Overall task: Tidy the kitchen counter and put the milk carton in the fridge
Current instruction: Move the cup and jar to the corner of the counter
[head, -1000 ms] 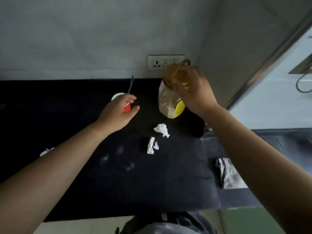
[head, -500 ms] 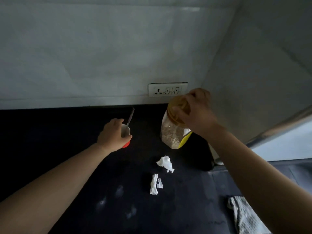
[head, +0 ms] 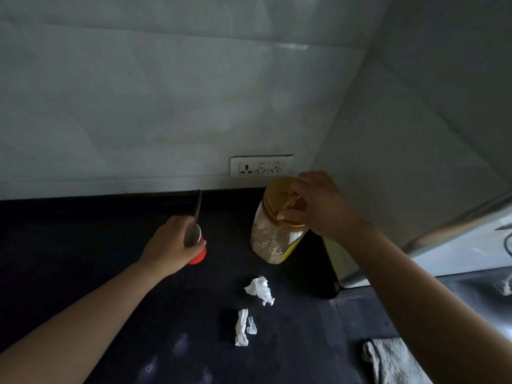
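Observation:
On the black counter (head: 83,231) my left hand (head: 169,245) is wrapped around a small red cup (head: 197,252) that has a spoon (head: 197,206) standing in it. My right hand (head: 318,206) grips the amber lid handle of a clear plastic jar (head: 270,239) filled with pale grain, standing near the back wall. Two crumpled white tissue scraps, one (head: 260,290) nearer the jar and one (head: 243,327) closer to me, lie on the counter in front of the jar. No milk carton is in view.
A white wall socket (head: 261,165) sits just above the counter behind the jar. A grey tiled side wall (head: 415,134) closes the right side, with a metal rail (head: 457,225) below it. A grey cloth (head: 393,361) lies at the lower right.
My left hand has closed around the red cup. My right hand has lowered the jar onto the counter near the back wall. The view has tilted up toward the wall.

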`<action>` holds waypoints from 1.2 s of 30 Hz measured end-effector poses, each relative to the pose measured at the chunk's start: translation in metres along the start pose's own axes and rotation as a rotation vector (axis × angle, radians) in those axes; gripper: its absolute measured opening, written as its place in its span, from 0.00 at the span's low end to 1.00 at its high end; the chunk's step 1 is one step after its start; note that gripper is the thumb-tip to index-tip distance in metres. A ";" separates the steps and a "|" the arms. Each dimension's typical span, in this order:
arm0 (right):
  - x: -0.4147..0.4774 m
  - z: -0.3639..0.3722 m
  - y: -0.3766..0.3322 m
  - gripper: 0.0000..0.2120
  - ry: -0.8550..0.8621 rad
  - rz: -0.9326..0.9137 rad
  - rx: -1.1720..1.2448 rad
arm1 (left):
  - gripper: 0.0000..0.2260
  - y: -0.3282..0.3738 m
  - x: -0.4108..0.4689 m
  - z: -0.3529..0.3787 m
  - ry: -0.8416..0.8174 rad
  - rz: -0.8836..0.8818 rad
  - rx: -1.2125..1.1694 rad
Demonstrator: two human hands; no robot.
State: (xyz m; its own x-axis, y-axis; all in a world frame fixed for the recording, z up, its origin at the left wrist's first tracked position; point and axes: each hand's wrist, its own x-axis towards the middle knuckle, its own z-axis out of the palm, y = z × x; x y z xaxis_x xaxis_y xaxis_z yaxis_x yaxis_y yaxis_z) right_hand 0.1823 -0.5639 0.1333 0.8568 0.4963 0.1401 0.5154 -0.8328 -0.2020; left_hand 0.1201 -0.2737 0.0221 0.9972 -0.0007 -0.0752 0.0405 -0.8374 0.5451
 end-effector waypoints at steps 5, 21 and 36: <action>0.007 -0.009 -0.007 0.12 -0.041 -0.010 0.111 | 0.23 0.022 -0.014 -0.012 0.028 0.057 -0.032; -0.113 -0.062 -0.041 0.11 0.272 0.140 0.273 | 0.32 0.105 -0.116 -0.032 0.161 0.177 -0.145; -0.343 -0.090 -0.049 0.07 0.021 0.111 0.396 | 0.32 0.217 -0.309 0.046 0.200 0.135 -0.196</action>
State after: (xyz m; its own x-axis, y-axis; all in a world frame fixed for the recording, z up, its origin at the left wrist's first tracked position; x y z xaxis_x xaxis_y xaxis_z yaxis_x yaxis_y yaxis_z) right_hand -0.1379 -0.7154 0.1819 0.9092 0.4002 0.1148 0.3895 -0.7202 -0.5742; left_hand -0.1817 -0.4805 0.1249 0.9863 0.0197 0.1641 -0.1007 -0.7156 0.6912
